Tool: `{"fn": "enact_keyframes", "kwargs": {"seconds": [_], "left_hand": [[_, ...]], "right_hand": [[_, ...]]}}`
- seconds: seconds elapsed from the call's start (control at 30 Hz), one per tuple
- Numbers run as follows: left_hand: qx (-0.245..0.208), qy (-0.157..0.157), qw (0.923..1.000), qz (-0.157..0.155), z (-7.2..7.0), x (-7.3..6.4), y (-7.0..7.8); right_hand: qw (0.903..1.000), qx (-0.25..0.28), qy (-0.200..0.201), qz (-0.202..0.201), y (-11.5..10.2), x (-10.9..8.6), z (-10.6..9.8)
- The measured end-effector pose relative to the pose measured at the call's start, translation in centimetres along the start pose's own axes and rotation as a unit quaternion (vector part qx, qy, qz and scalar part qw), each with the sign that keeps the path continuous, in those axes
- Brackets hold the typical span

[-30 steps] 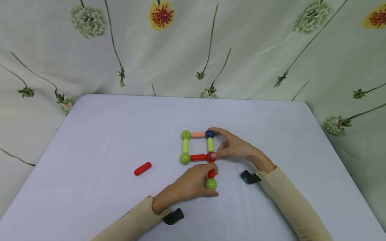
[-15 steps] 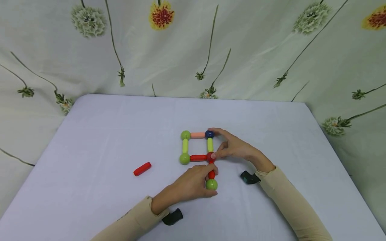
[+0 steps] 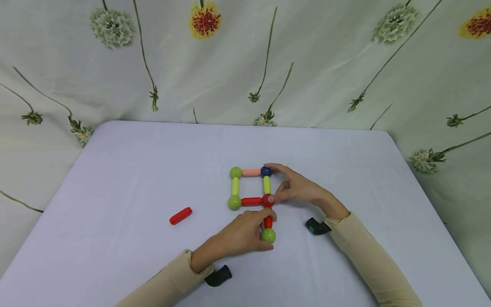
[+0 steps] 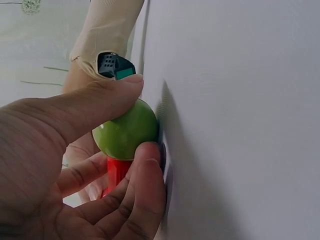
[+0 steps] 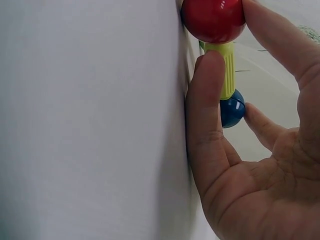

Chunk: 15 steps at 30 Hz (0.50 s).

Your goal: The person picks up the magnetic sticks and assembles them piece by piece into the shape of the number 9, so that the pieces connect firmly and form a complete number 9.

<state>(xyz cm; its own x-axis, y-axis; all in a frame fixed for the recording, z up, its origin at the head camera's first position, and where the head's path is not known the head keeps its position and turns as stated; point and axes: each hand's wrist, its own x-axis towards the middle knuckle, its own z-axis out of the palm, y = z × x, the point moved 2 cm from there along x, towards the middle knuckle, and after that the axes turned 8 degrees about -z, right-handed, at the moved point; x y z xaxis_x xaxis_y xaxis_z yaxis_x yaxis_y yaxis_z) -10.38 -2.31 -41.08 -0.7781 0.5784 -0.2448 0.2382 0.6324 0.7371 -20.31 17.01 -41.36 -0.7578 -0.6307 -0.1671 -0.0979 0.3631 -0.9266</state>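
Note:
A square of toy building sticks and balls lies flat on the table. Its left corners are green balls (image 3: 235, 202), its far right corner is a blue ball (image 3: 266, 171), and its near right corner is a red ball (image 3: 266, 200). From the red ball a red stick (image 3: 268, 222) runs toward me to another green ball (image 3: 268, 236). My left hand (image 3: 241, 232) pinches that green ball, fingers also beside its stick. My right hand (image 3: 301, 186) holds the square's right side, thumb at the red ball, a finger at the blue ball, beside a yellow-green stick (image 5: 228, 70).
A loose red stick (image 3: 180, 215) lies to the left of the square. Black wrist devices (image 3: 218, 276) show at both sleeves. The white-covered table (image 3: 126, 170) ends at a far edge before a flower-print cloth (image 3: 230, 76).
My left thumb tip has drawn back slightly to the left at the near green ball. The right hand and the square stay where they were.

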Motion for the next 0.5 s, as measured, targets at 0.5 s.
{"fn": "enact_keyframes", "kwargs": {"seconds": [0.5], "left_hand": [[0.03, 0.004, 0.9995, 0.002, -0.01, -0.04, 0.13]], "right_hand": [[1.0, -0.007, 0.0, 0.005, 0.06, 0.19, -0.04]]}}
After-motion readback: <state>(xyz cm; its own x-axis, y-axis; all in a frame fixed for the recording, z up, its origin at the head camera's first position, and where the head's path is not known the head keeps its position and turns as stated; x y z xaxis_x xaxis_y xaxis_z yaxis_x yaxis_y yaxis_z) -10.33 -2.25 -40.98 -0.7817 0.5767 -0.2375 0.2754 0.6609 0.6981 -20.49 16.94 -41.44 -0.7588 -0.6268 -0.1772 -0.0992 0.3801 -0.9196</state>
